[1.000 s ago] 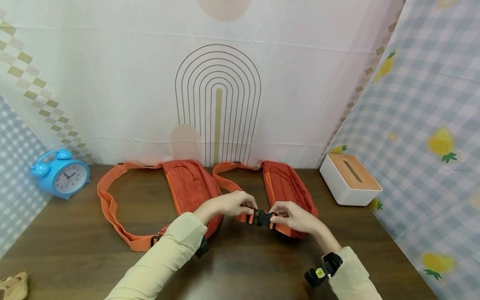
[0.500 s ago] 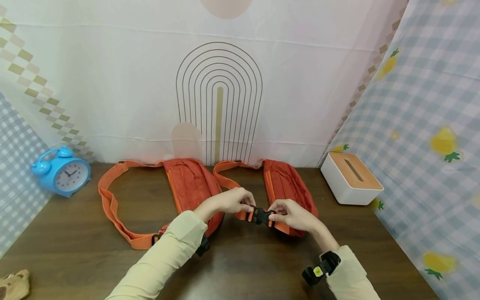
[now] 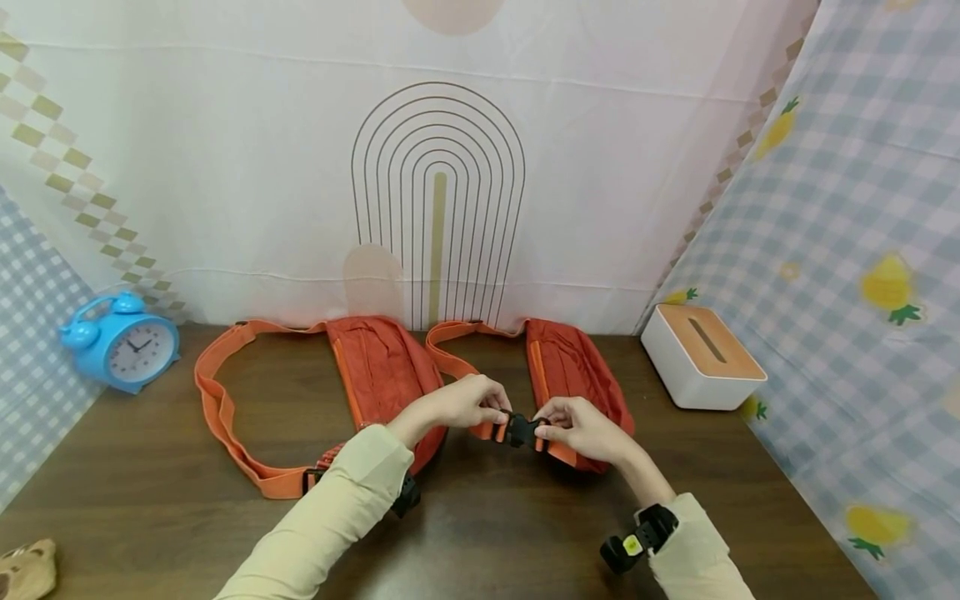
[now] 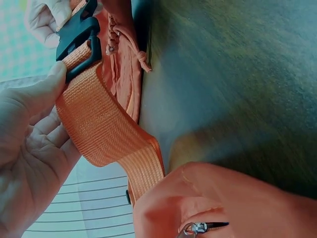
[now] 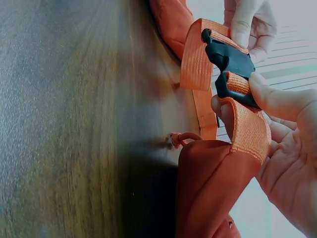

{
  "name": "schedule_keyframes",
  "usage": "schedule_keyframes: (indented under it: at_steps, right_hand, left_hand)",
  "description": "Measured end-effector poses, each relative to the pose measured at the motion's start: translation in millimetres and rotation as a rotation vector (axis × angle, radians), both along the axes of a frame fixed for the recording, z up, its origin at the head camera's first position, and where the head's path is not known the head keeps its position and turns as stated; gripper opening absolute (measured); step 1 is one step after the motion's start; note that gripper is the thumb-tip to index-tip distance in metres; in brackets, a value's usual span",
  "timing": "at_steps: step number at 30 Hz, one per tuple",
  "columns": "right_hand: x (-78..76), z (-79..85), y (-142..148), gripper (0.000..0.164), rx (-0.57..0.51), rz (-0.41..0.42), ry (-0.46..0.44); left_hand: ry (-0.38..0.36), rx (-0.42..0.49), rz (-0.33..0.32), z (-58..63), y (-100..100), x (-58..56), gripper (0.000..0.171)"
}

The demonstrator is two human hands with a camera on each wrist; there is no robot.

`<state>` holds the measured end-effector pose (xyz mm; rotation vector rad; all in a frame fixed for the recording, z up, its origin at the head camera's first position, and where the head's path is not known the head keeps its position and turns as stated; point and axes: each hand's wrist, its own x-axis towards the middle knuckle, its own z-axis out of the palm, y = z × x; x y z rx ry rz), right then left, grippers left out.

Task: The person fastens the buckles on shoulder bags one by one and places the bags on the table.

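Observation:
Both hands hold a black side-release buckle point(image 3: 520, 429) on the orange strap of the right waist bag point(image 3: 573, 375). My left hand point(image 3: 468, 402) pinches the buckle's left end, where the webbing point(image 4: 91, 116) loops through it. At the opposite end, my right hand point(image 3: 587, 429) pinches the other part between thumb and fingers. The two buckle parts sit together, and the right wrist view shows the buckle point(image 5: 230, 59) up close. A second red-orange waist bag point(image 3: 382, 367) lies to the left, partly behind my left forearm, its strap point(image 3: 217, 400) spread in a loop.
A blue alarm clock point(image 3: 123, 342) stands at the back left of the wooden table point(image 3: 480, 533). At the back right is a white tissue box point(image 3: 705, 358) with a wood-coloured lid. Part of a tan plush item point(image 3: 28, 571) shows at the front left. Fabric hangs behind the table.
Both hands keep their hold on the buckle. My right hand has shifted slightly to the left; the bags have stayed in place.

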<state>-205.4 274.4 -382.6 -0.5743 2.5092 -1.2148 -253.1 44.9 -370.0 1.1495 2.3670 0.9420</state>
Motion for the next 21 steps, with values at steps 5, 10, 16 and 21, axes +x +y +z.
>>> schedule_keyframes:
  at_steps: [5, 10, 16, 21]
  right_hand:
    - [-0.3, -1.2, -0.7, 0.021, 0.004, -0.015, 0.014]
    - [-0.9, -0.5, -1.0, 0.021, -0.012, -0.026, 0.002]
    - [-0.9, -1.6, -2.7, 0.021, -0.005, -0.054, 0.017]
    - [-0.3, -1.7, -4.8, 0.021, -0.014, -0.074, 0.019]
  left_hand:
    - [0.016, 0.004, 0.003, -0.1, 0.5, -0.9, 0.01]
    - [0.017, 0.04, 0.012, -1.6, 0.7, -1.8, 0.011]
    - [0.018, 0.065, 0.04, -4.8, 1.8, -0.8, 0.011]
    - [0.007, 0.075, 0.067, -5.3, 3.2, 0.5, 0.011]
